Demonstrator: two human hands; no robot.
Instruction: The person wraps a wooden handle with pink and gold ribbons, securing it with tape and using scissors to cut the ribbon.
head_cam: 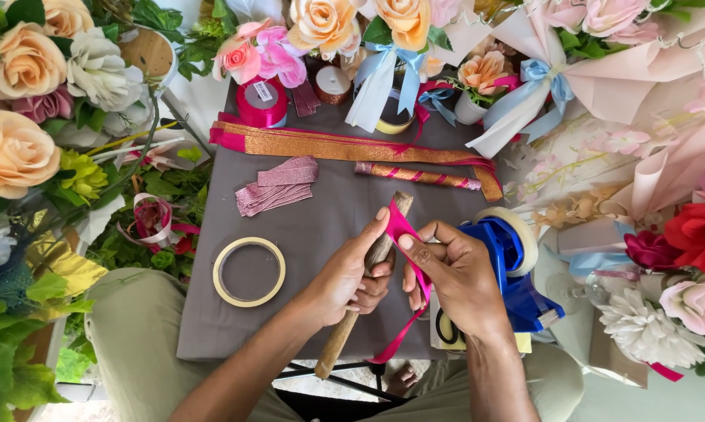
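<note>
Right now the left hand (344,283) is curled firmly around a wooden stick (365,283), fingers closed on its middle, the thumb stretched up along the shaft and pressing the top of a pink ribbon (405,234) against the wood. The stick tilts, its upper end over the grey cloth (321,211) that covers the desk, its lower end hanging past the near edge of the cloth. The right hand (455,275) sits just beside the left, fingers bent and pinched shut on the same ribbon, thumb tip on the ribbon near the stick. The ribbon runs down from the stick under the right palm and trails below the near edge.

Just right of the right hand, at the cloth's right edge, stands a blue tape dispenser (515,266) with a roll on top. Left of the left hand lies a flat ring of tape (249,271), apart from both hands. Farther back on the cloth are folded pink glitter ribbon (278,185), a stick already wrapped in orange and pink (416,176), and a long gold band (344,147) near the far edge. Artificial flowers (24,101) crowd around the cloth's left, far and right sides.
</note>
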